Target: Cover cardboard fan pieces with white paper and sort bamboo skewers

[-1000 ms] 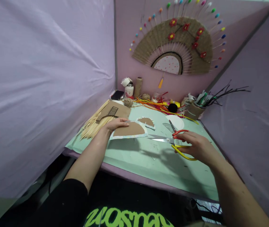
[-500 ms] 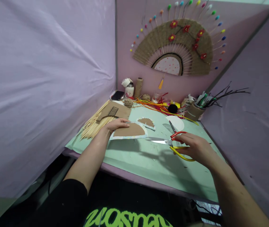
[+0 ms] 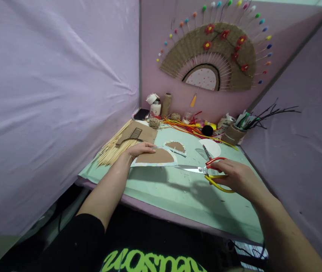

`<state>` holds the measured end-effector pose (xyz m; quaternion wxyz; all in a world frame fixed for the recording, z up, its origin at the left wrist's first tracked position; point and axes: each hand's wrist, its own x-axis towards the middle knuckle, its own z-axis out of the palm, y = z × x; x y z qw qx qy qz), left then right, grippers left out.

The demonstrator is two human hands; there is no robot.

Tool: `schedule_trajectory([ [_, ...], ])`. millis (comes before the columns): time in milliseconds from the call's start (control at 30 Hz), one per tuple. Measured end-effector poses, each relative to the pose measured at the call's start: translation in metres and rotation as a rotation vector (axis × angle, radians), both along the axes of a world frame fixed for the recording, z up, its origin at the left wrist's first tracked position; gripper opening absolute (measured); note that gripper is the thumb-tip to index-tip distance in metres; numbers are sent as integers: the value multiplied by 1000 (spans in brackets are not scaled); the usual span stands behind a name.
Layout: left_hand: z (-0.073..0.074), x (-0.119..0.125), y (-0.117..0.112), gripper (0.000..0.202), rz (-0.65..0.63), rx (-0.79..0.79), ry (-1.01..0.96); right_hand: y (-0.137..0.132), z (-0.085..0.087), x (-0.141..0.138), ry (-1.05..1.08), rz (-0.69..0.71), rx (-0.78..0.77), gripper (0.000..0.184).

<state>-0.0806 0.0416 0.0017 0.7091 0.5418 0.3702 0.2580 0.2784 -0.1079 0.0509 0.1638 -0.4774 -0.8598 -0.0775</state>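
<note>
My left hand point(image 3: 142, 149) is closed on a half-round piece of brown cardboard point(image 3: 157, 155) with a pale edging, thumb on top and the fingers under it. My right hand point(image 3: 233, 173) grips scissors point(image 3: 202, 170) with one red and one yellow handle. Their blades point left, and the tips are at the right corner of the cardboard; whether they touch it I cannot tell. Just behind, on the table, lies a smaller half-round cardboard piece point(image 3: 176, 147) with a pale, notched edge.
Thin wooden sticks point(image 3: 110, 153) and a cardboard sheet point(image 3: 146, 132) lie at the left. A white paper disc point(image 3: 212, 147), a protractor and a pen lie behind the scissors. Pipe cleaners point(image 3: 180, 126), twine balls and a pot point(image 3: 233, 134) line the back; a decorated fan point(image 3: 214, 49) hangs above.
The whole view has shifted very slightly. Both hands keep their hold, and the scissors and cardboard stay almost in the same place.
</note>
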Motion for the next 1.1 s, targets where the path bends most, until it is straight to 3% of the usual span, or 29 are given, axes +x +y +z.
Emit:
schedule_trajectory([
  [900, -3, -1, 4, 40, -14, -11, 0, -5, 0, 3, -61, -27, 9, 16],
  [1000, -4, 0, 5, 40, 35, -29, -48, -4, -3, 11, -28, -132, 8, 21],
  [1100, -4, 4, 7, 40, 146, -48, -140, 8, -7, 14, -10, -412, -36, 31],
])
